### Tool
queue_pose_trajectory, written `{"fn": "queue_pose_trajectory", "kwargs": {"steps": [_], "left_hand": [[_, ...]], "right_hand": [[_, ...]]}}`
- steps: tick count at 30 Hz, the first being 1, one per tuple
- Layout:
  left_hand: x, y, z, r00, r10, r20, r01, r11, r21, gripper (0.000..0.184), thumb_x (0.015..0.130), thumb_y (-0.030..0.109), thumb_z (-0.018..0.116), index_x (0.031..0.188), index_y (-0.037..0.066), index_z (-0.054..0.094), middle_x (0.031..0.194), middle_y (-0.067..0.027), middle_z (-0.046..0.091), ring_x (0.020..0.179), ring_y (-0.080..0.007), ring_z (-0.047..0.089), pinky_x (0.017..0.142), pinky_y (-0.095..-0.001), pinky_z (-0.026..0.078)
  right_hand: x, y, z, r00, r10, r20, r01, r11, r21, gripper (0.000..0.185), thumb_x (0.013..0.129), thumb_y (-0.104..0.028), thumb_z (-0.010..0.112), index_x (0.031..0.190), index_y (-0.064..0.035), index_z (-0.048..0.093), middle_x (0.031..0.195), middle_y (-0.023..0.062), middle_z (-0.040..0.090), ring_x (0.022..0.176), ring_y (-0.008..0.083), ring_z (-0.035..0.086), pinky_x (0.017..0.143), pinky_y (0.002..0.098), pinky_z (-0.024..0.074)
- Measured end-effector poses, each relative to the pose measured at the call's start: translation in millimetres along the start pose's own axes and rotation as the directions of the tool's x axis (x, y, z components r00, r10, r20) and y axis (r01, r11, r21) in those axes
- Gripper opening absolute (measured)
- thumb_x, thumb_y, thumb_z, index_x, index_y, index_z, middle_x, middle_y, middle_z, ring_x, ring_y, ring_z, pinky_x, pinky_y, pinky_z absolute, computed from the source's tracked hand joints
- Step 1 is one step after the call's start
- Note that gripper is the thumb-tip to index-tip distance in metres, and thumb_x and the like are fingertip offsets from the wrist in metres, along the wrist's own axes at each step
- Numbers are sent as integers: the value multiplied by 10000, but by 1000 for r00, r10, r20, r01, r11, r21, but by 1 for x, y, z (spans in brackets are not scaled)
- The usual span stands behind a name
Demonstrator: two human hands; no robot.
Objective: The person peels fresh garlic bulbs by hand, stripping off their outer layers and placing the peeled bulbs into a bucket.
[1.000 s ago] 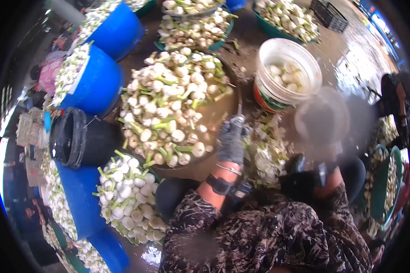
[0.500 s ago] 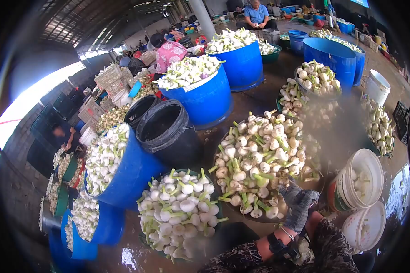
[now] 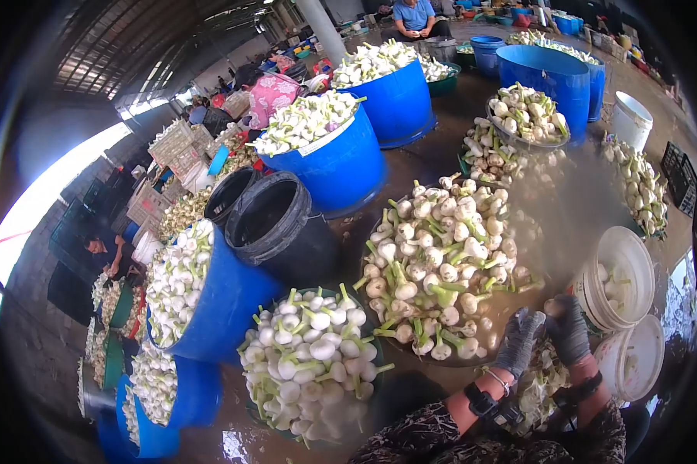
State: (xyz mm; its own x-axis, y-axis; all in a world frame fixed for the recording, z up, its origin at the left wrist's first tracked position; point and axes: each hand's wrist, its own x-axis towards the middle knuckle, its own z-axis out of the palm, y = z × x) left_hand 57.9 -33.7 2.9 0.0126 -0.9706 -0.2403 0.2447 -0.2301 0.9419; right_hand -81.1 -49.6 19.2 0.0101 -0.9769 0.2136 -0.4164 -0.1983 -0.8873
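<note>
My left hand (image 3: 521, 340), in a grey glove, is beside the lower right edge of a wide heap of garlic bulbs (image 3: 433, 263) with cut green stems. Its fingers are curled, and what they hold is hidden. Close on its right is my right hand (image 3: 569, 331), also gloved, its fingers bent around something; a small brownish spot shows at the fingertips. Loose garlic skins (image 3: 540, 387) lie between my forearms. A tub of whiter, cleaned garlic bulbs (image 3: 310, 363) stands to the left.
White buckets (image 3: 634, 286) with a few bulbs stand close on the right. Black buckets (image 3: 275, 224) and large blue tubs (image 3: 340, 174) of garlic are ahead and left. Other people sit farther back, one in a blue shirt (image 3: 415, 14). A smudge blurs the right-hand part of the view.
My left hand has drawn back from the garlic heap, toward me and right. My right hand has come into sight beside it. The view has shifted slightly.
</note>
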Motion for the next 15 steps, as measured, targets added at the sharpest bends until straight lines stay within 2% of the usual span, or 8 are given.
{"fn": "queue_pose_trajectory", "kwargs": {"steps": [1,2,3,4,6,7,10,15], "left_hand": [[-1,-8,4,1000,-12,15,12,1000,11,433,978,324,533,1266,1,548,1205,-85,590,1070,-128,566,926,-268,454],[-3,-16,9,974,-151,166,175,974,-141,418,988,331,515,1266,22,563,1185,-64,605,1048,-114,574,911,-258,458],[-7,-21,15,908,-259,329,351,899,-261,405,999,337,497,1265,42,577,1166,-43,621,1025,-101,581,897,-248,462],[-11,-20,21,900,-270,341,364,897,-250,405,999,337,497,1265,42,577,1166,-43,621,1025,-101,581,897,-248,462],[-20,-18,30,785,-296,544,416,903,-110,381,1018,335,465,1277,82,585,1140,-5,641,1012,-73,581,890,-239,462],[-27,-9,32,768,-404,498,460,888,11,354,1019,347,463,1265,134,601,1077,18,664,943,-50,589,842,-222,469],[-33,1,35,777,-441,450,497,868,-7,433,975,491,503,1245,165,593,1008,24,639,849,-77,585,705,-253,506],[-25,-7,32,757,-471,452,566,819,-93,363,954,334,601,1220,89,564,1033,-100,651,924,-239,642,791,-393,563]], "right_hand": [[-12,-10,-14,999,38,3,-38,999,14,301,841,22,620,1107,-73,516,966,69,605,888,159,594,821,307,502],[-24,-20,-28,997,75,6,-76,997,27,286,841,21,621,1096,-71,529,965,74,612,892,168,602,823,308,502],[-35,-52,-40,999,44,11,-42,990,-131,250,847,9,618,1077,-61,551,949,99,625,907,206,627,821,312,504],[-47,-46,-45,1000,14,6,-13,981,-192,288,813,12,643,1080,-59,561,952,133,635,923,277,638,817,351,507],[-63,-39,-50,971,-240,20,229,893,-386,318,765,17,671,1059,-60,578,964,157,638,916,343,629,808,397,505],[-70,-33,-51,983,-183,-12,168,922,-348,354,726,17,698,1053,-65,591,981,162,636,925,368,617,806,425,497],[-76,-26,-58,982,-189,-4,171,896,-409,312,806,-69,676,1107,-97,599,1028,146,637,949,373,605,815,434,494],[-82,-19,-71,980,-198,34,194,894,-404,508,858,-99,607,1349,-81,479,1090,171,623,986,356,585,858,448,471]]}}
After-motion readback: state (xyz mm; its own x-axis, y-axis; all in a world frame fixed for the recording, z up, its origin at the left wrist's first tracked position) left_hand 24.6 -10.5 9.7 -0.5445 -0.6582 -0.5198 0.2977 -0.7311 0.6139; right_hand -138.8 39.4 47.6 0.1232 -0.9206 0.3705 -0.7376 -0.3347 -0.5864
